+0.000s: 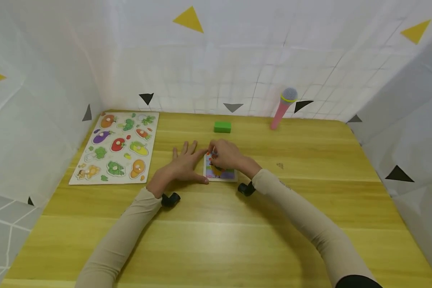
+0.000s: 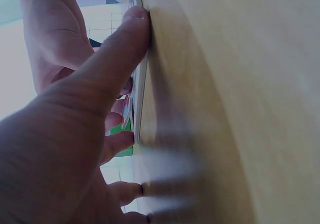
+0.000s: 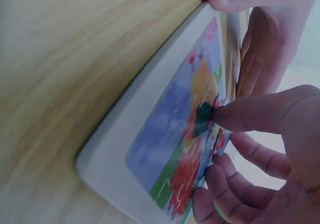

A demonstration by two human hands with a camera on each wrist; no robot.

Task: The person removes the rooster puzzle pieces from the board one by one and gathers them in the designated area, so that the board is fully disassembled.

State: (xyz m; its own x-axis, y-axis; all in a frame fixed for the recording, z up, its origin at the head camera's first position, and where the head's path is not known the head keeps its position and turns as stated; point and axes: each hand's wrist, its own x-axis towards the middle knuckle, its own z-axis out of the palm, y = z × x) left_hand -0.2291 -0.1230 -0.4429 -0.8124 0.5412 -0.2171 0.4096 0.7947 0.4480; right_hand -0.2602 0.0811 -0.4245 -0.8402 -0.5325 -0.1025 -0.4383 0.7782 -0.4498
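A small white-rimmed picture puzzle board (image 1: 230, 175) lies on the table between both hands. My left hand (image 1: 183, 166) has its fingers spread on the tabletop, its thumb and index finger touching the board's left side. Over the board's upper part, my right hand (image 1: 227, 154) pinches a small colourful puzzle piece (image 3: 223, 139) between thumb and fingers. That piece stands tilted against the picture in the right wrist view, and the fingers hide much of it. Purple, orange, red and green artwork shows on the rest of the board.
Beyond the hands sits a green block (image 1: 222, 127). A large vegetable puzzle board (image 1: 104, 155) with knobbed pieces lies at the left. At the back right, a pink toy microphone (image 1: 283, 108) stands near the white patterned curtain (image 1: 216, 60).
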